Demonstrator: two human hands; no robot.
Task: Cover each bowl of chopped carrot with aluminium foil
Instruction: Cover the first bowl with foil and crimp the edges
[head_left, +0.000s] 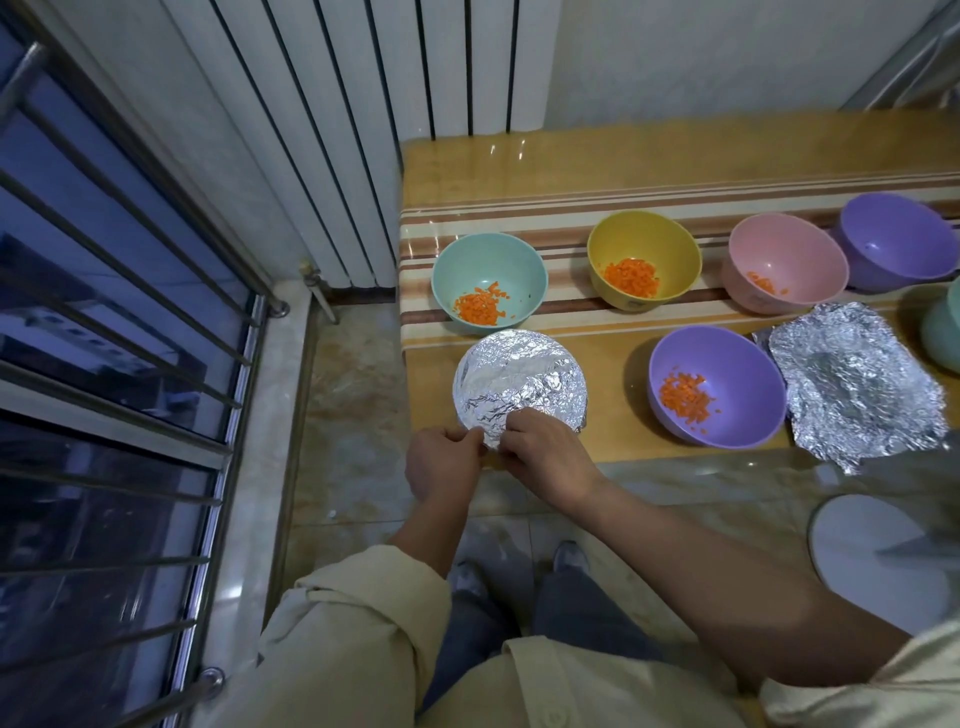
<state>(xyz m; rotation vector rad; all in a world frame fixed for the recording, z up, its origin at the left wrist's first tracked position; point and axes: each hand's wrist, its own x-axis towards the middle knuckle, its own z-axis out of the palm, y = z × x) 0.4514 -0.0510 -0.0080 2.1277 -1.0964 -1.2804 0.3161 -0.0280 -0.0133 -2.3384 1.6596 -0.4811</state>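
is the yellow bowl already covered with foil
No, the yellow bowl is open with chopped carrot showing; the one foil-covered bowl sits at near left.

Left hand (444, 462): back facing up, fingers curled, fingertips pinching the near edge of the foil (519, 379). Right hand (545, 452): just beside the left hand, knuckles raised, fingers curled down onto the same edge. The two hands nearly touch. Both forearms are bare and converge forward from the body. The left sleeve (363, 597) is rolled to the elbow.
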